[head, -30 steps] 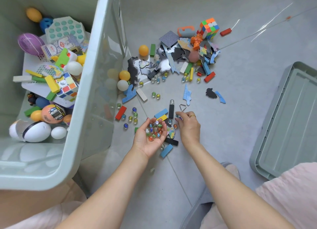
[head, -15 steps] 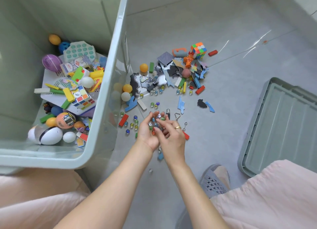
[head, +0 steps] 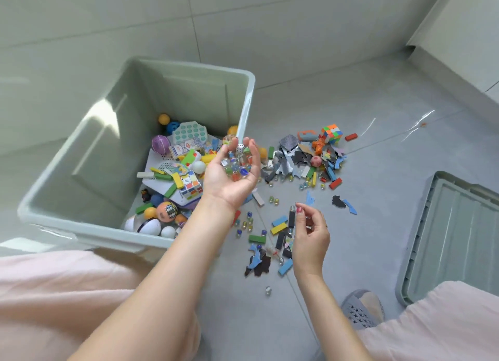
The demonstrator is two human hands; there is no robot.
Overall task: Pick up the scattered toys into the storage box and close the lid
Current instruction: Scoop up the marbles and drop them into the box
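The pale green storage box (head: 81,171) stands open at the left, with balls, blocks, a puzzle cube and egg shapes in its bottom. My left hand (head: 224,185) is raised palm up at the box's right rim, cupped round a handful of glass marbles (head: 236,165) and a small die. My right hand (head: 310,233) hovers lower over the floor, fingers loosely curled, with nothing plainly held. Below it lie loose blocks (head: 279,225), marbles (head: 244,224) and dark puzzle pieces (head: 259,263). The box lid (head: 459,225) lies upside down on the floor at the right.
A larger heap of scattered toys (head: 299,158) sits right of the box, with a colourful cube (head: 331,133) and a red block (head: 351,137). One stray marble (head: 267,290) lies near my grey slipper (head: 361,309). Pink-clothed knees fill both lower corners.
My left hand has lifted the marbles from the floor up to the box rim. My right hand has drawn back from the left palm. The view has pulled up and away.
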